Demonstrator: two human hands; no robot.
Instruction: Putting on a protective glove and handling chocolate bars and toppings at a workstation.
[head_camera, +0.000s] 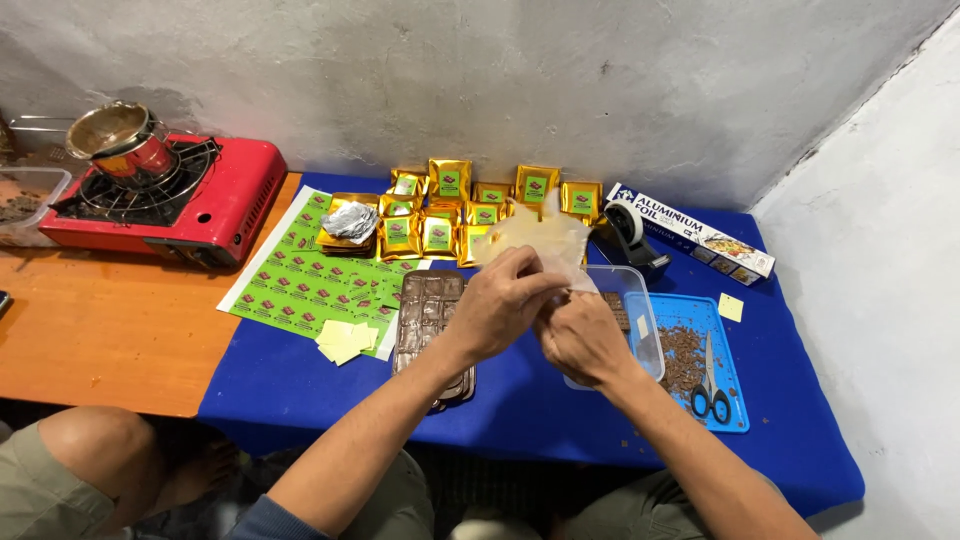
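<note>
Pinching a thin, crinkly paper sheet (535, 235) above the clear tub (640, 310), your left hand (500, 305) and right hand (580, 340) close their fingers on its lower edge; light, floppy, tears easily.

Pretty bare corner here: a rough, grey-white plastered back wall (500, 80) with dark smudges meets a cleaner white side wall (880, 300) on the right. Up against them sits a low orange-brown wooden table (110, 340), and right beside it a surface covered in bright blue cloth (560, 420). Light is soft and even, with no hard shadows anywhere.
</note>
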